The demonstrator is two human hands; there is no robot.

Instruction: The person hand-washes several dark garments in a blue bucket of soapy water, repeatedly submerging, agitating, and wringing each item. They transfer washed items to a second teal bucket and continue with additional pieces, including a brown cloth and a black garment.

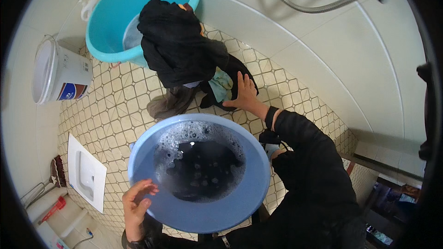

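A round blue basin [198, 219] stands on the tiled floor in front of me, holding foamy water with a dark garment [203, 166] soaking in it. Over the basin's left rim hovers my left hand [136, 205], its fingers loosely curved apart from the thumb, with nothing in them. My right hand [247, 96] reaches beyond the basin with spread fingers, beside a pale green cloth [221, 85]. That cloth is part of a heap of laundry, where black clothes [180, 46] lie draped from the tub's edge down to the floor. A grey-brown garment [170, 103] lies at its near side.
A big turquoise tub [106, 32] stands at the far left against the wall. Left of it is a white bucket [69, 71] with a wire handle. A white squat toilet [85, 175] is set in the floor. Upper right, a metal shower hose [332, 5] hangs on the wall.
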